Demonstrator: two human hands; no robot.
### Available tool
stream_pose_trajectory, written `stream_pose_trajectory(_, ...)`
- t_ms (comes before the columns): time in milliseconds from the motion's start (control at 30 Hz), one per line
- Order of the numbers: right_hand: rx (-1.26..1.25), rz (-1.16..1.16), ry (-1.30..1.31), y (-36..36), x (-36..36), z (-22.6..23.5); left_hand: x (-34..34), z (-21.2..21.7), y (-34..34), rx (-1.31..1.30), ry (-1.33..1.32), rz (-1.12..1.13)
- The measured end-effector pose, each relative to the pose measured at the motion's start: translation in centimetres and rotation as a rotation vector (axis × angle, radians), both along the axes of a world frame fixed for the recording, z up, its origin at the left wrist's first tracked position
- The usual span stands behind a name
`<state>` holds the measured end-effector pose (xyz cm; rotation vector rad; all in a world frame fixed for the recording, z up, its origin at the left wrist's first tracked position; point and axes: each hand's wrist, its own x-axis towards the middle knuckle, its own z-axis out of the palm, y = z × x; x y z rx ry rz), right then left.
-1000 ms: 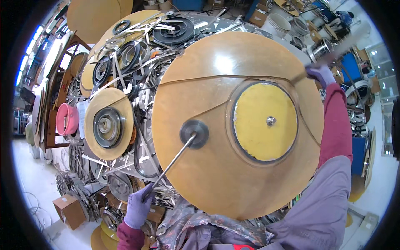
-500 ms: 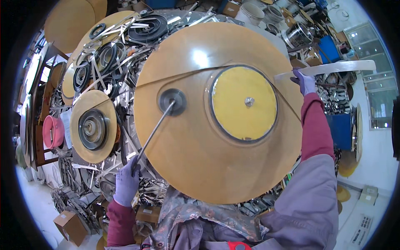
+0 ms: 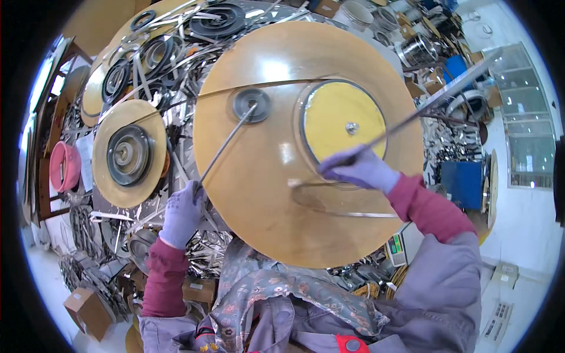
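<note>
My left hand (image 3: pixel 181 216), in a pale lilac glove, is closed around a thin metal rod (image 3: pixel 226 146). The rod's far end meets the hub of a small grey wheel (image 3: pixel 242 108) on a large tan disc (image 3: pixel 259 194). Over the disc, my gloved right hand (image 3: pixel 360 167) grips a long flat metal strip (image 3: pixel 442 96) that slants up to the right. The hand hides part of the near rim of a yellow round plate (image 3: pixel 335 115). Below it a thin strip (image 3: pixel 359 215) bends in a loop above the disc, partly blurred. A dark band runs left from the yellow plate past the wheel.
At the left, a smaller tan disc (image 3: pixel 105 170) carries a grey coil (image 3: pixel 126 154). Metal strips and dark coils (image 3: pixel 218 20) lie heaped behind it. A pink basin (image 3: pixel 65 166) stands farther left. Buckets (image 3: pixel 353 16) and a blue box (image 3: pixel 461 185) are beyond the disc.
My right hand has come from the disc's right edge inward and nearer, swinging the strip to a steeper slant. The left hand still grips the rod. The whole view has shifted slightly.
</note>
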<state>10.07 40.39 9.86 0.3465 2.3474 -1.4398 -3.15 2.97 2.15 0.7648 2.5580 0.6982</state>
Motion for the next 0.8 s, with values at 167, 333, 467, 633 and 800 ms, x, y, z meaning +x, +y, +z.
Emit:
stream_pose_trajectory(167, -0.025, 0.053, 0.145, 4.2, -12.7, -0.9, 0.5, 0.1, 0.0, -0.072, 0.028, -0.039)
stream_pose_trajectory(333, 0.085, -0.008, 0.234, 13.1, -17.8, -0.9, 2.7, -0.5, -1.1, -0.110, -0.072, -0.042)
stream_pose_trajectory(467, 0.312, -0.109, 0.183, 19.9, -17.7, 0.0, 4.6, 0.6, -0.8, -0.161, -0.165, -0.026)
stream_pose_trajectory(633, 0.004, -0.347, 0.206, 21.9, -15.1, -0.2, 5.2, -0.4, -1.1, -0.120, -0.130, -0.014)
stream_pose_trajectory(800, 0.128, -0.661, 0.583, 19.9, -12.7, 2.5, 3.3, -1.5, -0.3, -0.036, -0.029, -0.051)
